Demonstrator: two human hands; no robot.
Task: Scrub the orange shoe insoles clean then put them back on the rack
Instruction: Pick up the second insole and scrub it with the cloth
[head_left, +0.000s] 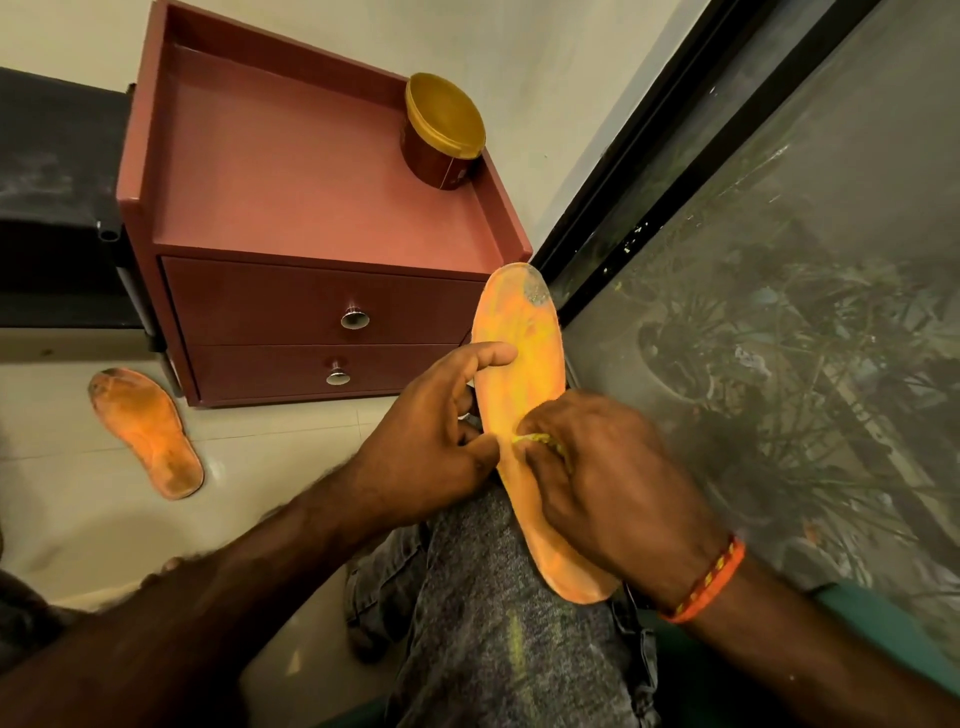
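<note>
Upper centre: maroon two-drawer wooden cabinet (311, 218) bearing a gold-lidded round tub (441, 132). Centre right: long orange foam insole (524, 374) resting on a grey-denim knee (498, 597). Left hand (431, 441) pinches its edge; right hand (608, 478) curls round a small yellowish scrubber (532, 439), presumably scouring. Firm bracing and short strokes toward the grey-soiled toe suit best. Lower left: second, dirtier orange insole (145, 431) on the floor.

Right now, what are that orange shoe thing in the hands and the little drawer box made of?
The held insole looks like soft foam or rubber: thin, matte, with a grey patch at its tip. The drawer cabinet looks like painted wood or board, smooth reddish-brown, with shiny metal-looking knobs. I can't be sure of either.
</note>
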